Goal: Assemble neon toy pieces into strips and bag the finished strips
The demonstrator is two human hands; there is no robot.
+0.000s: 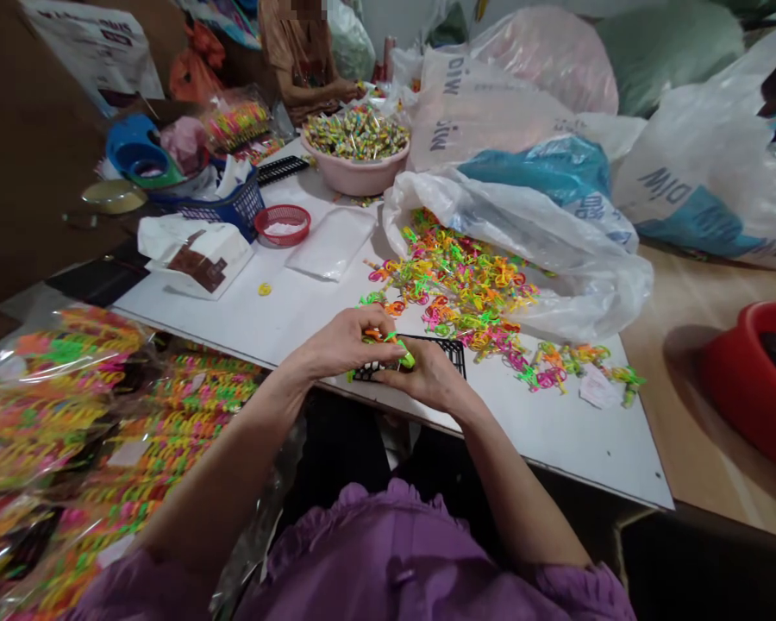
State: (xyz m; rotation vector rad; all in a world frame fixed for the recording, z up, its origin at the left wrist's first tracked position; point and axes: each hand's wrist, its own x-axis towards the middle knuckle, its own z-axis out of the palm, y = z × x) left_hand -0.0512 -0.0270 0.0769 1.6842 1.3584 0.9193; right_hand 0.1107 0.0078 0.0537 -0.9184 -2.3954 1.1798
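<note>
My left hand (346,345) is closed, thumb and fingers pinched on small bright plastic toys, orange and green. My right hand (427,375) meets it, its fingers curled around a neon-green plastic toy (406,352) that shows between the two hands. Beneath both hands lies a black slotted plastic tray (453,349) at the table's front edge, partly covered by them. Just beyond, a loose heap of small neon plastic toys (466,280) spills from a clear plastic bag (556,285) toward my right hand.
Behind stand a pink basin (355,177) of wrapped pieces, a red basket (283,226), a blue basket (233,211) and a white pouch (194,254). Packed bags of toys (122,431) lie low at left. A red tub (763,388) is at right. Another person (303,60) sits across.
</note>
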